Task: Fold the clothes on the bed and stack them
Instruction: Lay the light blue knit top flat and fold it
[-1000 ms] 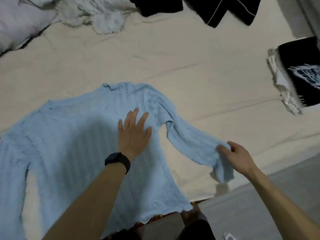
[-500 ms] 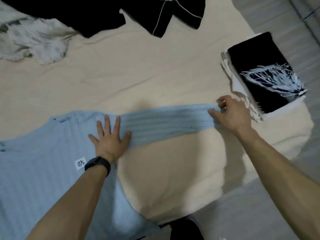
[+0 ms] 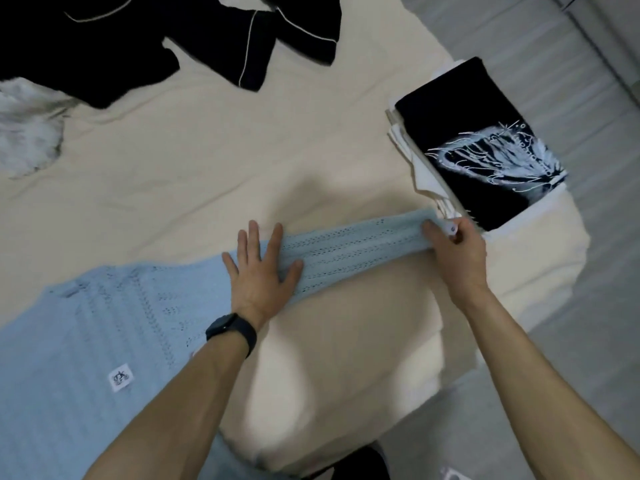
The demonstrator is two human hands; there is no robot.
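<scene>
One head view: within the last second the sleeve [image 3: 353, 252] of the pale blue sweater [image 3: 104, 334] has gone from drooping off the edge of the bed [image 3: 207, 168] to stretched straight toward the folded stack [image 3: 478, 143]. The right hand [image 3: 457, 251] has its grip clamped on the cuff. The left hand [image 3: 259, 268], grip apart, presses flat on the shoulder. Smoothed so, the sleeve looks ready to fold inward. No container shows; black clothes [image 3: 207, 36] lie unfolded at the far side.
</scene>
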